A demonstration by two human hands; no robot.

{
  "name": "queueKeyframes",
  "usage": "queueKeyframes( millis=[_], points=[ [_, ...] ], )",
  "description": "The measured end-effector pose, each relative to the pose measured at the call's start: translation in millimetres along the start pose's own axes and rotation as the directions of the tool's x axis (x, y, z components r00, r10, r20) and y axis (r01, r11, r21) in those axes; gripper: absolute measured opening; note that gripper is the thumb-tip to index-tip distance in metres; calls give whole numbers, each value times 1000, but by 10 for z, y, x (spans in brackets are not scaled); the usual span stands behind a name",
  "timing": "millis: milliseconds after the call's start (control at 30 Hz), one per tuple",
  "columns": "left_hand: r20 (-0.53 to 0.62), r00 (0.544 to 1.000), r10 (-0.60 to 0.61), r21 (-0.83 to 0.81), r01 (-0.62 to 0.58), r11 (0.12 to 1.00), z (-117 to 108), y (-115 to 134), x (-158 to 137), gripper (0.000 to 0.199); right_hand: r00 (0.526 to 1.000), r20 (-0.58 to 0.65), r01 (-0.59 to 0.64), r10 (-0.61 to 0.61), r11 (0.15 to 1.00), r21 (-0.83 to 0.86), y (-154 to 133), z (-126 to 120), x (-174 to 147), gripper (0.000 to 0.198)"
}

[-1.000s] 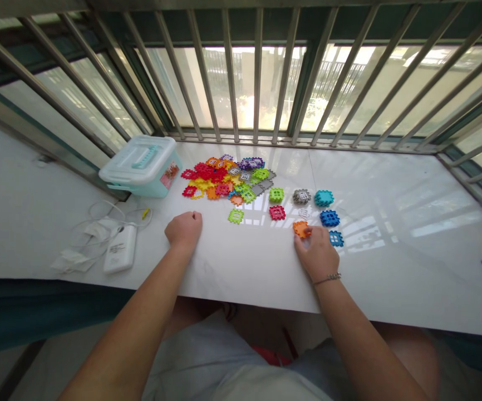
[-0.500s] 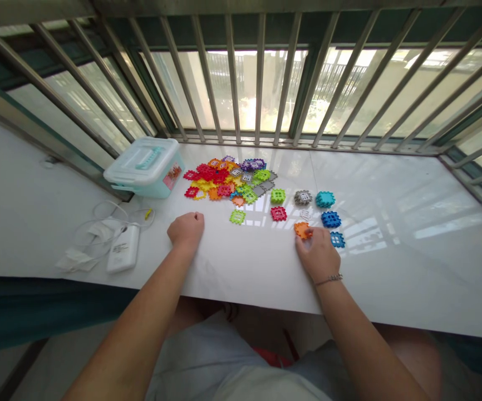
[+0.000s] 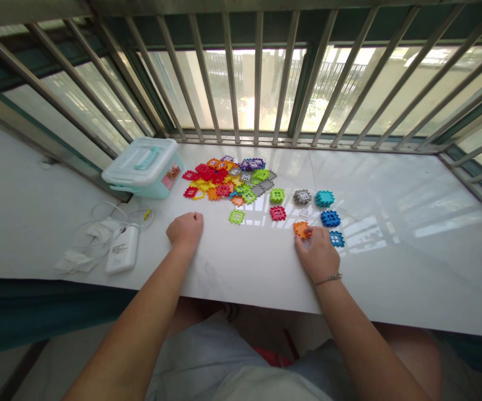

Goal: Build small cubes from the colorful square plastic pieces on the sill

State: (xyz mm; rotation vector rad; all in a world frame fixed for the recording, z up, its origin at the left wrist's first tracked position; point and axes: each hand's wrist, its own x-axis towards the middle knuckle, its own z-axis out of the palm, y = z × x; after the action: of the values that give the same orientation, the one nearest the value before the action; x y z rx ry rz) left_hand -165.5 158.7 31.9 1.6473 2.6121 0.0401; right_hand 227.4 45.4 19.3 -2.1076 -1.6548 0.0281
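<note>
Over the bench (image 3: 245, 262), the right hand (image 3: 319, 253) hides part of its own grip, which curves half closed at the near edge of the orange piece (image 3: 300, 229); I can't tell whether it's actually pinched. That hand also covers one side of a blue window piece (image 3: 337, 239). The left hand (image 3: 185, 229) is curled into a fist, nothing showing in it. Neither hand has visibly moved since a second ago.

The tile (image 3: 300, 229) at the right hand (image 3: 319, 253) is bright orange; one stack (image 3: 324, 198) is teal, another stack (image 3: 330, 218) deep blue. That heap (image 3: 220, 177) mixes red, yellow, purple, lime and grey. The box (image 3: 163, 184) is aqua; the white tabletop (image 3: 241, 262), from here, seems grey-veined.
</note>
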Motion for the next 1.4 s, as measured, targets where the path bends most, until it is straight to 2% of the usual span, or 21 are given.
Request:
queueKeyframes(
  millis=[1400],
  points=[
    [1, 1000, -10, 0, 10, 1000, 9, -7, 7, 57, 1000, -5, 3, -3, 1000, 10, 23, 16, -1, 34]
  ],
)
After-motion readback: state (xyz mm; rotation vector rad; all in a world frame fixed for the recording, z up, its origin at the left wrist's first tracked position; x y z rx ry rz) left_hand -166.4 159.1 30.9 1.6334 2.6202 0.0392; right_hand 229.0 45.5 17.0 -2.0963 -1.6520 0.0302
